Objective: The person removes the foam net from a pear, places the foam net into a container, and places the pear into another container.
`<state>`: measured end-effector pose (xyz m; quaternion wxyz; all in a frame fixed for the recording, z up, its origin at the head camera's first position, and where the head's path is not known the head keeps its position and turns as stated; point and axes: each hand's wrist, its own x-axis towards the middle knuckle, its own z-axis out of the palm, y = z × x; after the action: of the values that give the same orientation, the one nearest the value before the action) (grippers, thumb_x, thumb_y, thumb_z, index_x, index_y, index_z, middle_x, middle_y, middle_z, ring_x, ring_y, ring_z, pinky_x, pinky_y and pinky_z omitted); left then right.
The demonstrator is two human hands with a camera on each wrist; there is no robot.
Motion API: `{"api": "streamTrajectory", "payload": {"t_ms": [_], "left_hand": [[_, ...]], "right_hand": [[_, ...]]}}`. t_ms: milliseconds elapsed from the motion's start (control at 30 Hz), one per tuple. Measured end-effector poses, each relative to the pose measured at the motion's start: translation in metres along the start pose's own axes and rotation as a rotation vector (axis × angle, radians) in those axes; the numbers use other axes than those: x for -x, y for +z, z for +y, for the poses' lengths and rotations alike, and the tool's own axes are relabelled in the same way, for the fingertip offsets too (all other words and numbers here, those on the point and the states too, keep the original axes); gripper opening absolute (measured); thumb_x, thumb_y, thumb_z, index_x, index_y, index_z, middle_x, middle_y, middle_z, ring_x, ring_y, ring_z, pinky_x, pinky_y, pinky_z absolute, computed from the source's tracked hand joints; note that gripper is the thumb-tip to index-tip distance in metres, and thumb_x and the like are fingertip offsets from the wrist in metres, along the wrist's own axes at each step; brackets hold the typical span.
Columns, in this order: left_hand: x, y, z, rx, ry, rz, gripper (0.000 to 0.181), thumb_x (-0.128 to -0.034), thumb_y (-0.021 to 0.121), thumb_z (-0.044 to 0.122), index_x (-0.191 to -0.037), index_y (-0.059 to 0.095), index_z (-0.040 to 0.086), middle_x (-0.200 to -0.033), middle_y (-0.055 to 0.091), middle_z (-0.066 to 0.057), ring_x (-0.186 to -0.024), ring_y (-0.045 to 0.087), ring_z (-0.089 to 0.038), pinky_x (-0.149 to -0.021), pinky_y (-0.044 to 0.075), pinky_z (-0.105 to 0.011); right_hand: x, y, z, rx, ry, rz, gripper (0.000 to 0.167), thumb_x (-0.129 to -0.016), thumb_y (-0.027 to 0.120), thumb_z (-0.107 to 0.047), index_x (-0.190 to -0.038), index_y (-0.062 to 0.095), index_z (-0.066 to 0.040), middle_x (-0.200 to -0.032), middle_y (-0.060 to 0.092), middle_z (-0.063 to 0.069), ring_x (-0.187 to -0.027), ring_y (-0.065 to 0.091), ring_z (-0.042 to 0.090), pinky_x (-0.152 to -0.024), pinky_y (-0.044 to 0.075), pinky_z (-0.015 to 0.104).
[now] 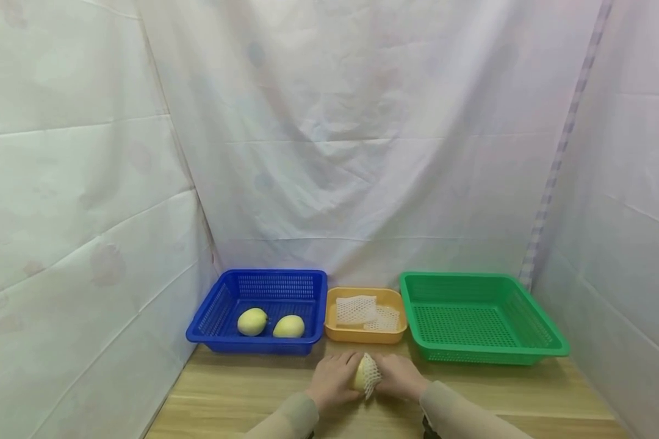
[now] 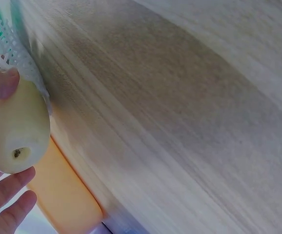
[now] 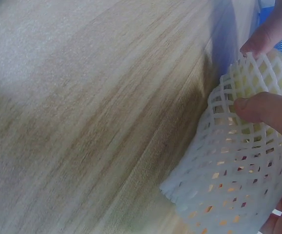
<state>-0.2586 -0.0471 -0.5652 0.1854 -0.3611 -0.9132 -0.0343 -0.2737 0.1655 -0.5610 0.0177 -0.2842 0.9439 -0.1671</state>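
Close to the table's front, a pale yellow pear (image 1: 358, 380) is partly inside a white foam net sleeve (image 1: 371, 373). My left hand (image 1: 334, 379) holds the pear from the left; the left wrist view shows the bare end of the pear (image 2: 19, 126) with fingers below it and a thumb at the sleeve's edge. On the other side, my right hand (image 1: 399, 375) grips the sleeve. In the right wrist view its thumb presses on the mesh of the sleeve (image 3: 233, 165), whose far part hangs loose past the fruit. Some right fingers are hidden behind it.
A blue basket (image 1: 252, 349) with two pears (image 1: 252, 321) stands at the back left. An orange tray (image 1: 362, 336) holding foam net sleeves (image 1: 357, 310) is in the middle. At the back right is a green basket (image 1: 489, 352). White cloth (image 1: 329, 152) hangs behind.
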Motion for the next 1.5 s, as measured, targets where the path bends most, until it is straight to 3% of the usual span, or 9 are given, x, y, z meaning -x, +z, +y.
{"api": "streamTrajectory", "payload": {"t_ms": [167,400,800,1133,1367,1500], "left_hand": [[-0.001,-0.002,-0.001,-0.003,-0.018,-0.023,0.082,-0.0663,0.082,0.053,-0.131,0.052,0.013,-0.119,0.061,0.0,-0.098,0.062,-0.016,-0.085,0.05,-0.033],[0.0,-0.002,-0.002,0.001,-0.041,-0.069,0.08,-0.0667,0.082,0.052,-0.131,0.053,0.014,-0.119,0.061,0.001,-0.101,0.061,-0.014,-0.086,0.049,-0.032],[0.004,0.002,-0.008,-0.012,-0.046,-0.035,0.082,-0.065,0.082,0.052,-0.131,0.053,0.013,-0.118,0.061,0.0,-0.099,0.061,-0.015,-0.087,0.049,-0.032],[0.007,-0.002,-0.011,0.008,-0.055,-0.027,0.082,-0.0651,0.083,0.049,-0.131,0.053,0.012,-0.119,0.06,0.0,-0.1,0.061,-0.02,-0.086,0.051,-0.041],[0.006,-0.003,-0.012,0.011,-0.061,-0.026,0.082,-0.0653,0.084,0.049,-0.132,0.053,0.012,-0.118,0.06,-0.001,-0.1,0.061,-0.02,-0.083,0.051,-0.039],[0.006,-0.002,-0.012,0.014,-0.067,-0.04,0.084,-0.0654,0.084,0.049,-0.133,0.052,0.012,-0.119,0.06,-0.001,-0.101,0.061,-0.021,-0.084,0.051,-0.041]], "right_hand": [[-0.001,-0.002,0.0,-0.005,0.004,-0.005,0.053,-0.07,0.08,-0.025,-0.12,0.064,-0.012,-0.098,0.07,-0.003,-0.086,0.066,0.015,-0.075,0.054,0.037],[-0.001,-0.001,0.001,0.024,0.018,0.017,0.037,-0.071,0.079,-0.021,-0.106,0.069,-0.015,-0.083,0.066,-0.011,-0.073,0.06,0.006,-0.064,0.051,0.031],[0.0,0.003,0.006,0.043,-0.014,0.061,0.039,-0.072,0.079,-0.02,-0.109,0.069,-0.015,-0.086,0.068,-0.008,-0.076,0.063,0.01,-0.066,0.052,0.033],[0.002,0.002,0.006,0.039,-0.01,0.065,0.039,-0.07,0.078,-0.019,-0.108,0.07,-0.016,-0.085,0.068,-0.01,-0.074,0.062,0.008,-0.063,0.051,0.031],[0.002,-0.001,0.008,0.064,-0.032,0.088,0.024,-0.071,0.078,-0.017,-0.093,0.069,-0.016,-0.077,0.066,-0.01,-0.067,0.059,0.006,-0.059,0.05,0.029],[0.002,-0.004,0.009,0.052,-0.022,0.064,0.024,-0.071,0.077,-0.016,-0.094,0.07,-0.015,-0.078,0.066,-0.01,-0.068,0.06,0.005,-0.06,0.051,0.029]]}}
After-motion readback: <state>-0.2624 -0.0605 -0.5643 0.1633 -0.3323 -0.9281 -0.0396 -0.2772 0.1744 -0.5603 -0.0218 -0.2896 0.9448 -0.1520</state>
